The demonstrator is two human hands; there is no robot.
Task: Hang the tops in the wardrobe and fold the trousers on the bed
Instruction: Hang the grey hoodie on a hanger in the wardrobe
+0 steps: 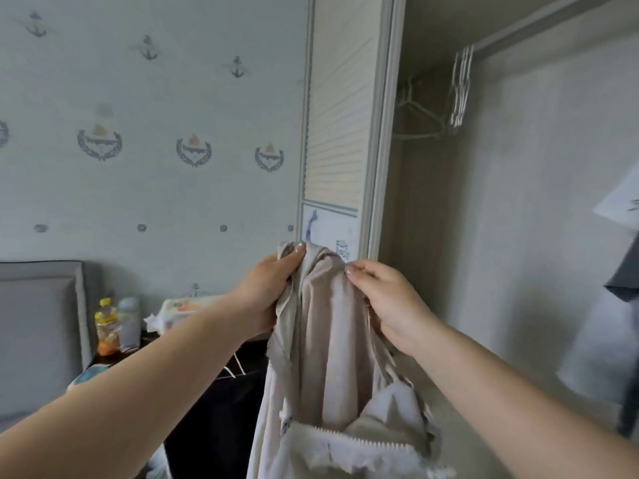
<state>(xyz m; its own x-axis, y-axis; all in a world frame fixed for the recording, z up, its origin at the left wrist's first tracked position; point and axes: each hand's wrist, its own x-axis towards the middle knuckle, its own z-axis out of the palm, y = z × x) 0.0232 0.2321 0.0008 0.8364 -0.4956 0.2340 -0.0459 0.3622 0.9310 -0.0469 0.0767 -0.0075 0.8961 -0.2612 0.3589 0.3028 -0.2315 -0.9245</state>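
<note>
Fabric, soft beige and creased, hangs as a top (328,340) bunched between left hand (268,288) and right hand (387,299), each grip pinching its upper folds. Beyond, thin white wire hangers (460,91) dangle inside the open wardrobe (518,202).

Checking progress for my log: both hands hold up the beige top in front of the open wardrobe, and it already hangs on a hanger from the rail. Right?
Not quite. The head view shows both hands, left and right, holding up the beige top before the open wardrobe, but it is not on the rail; the hangers there are bare.
</note>
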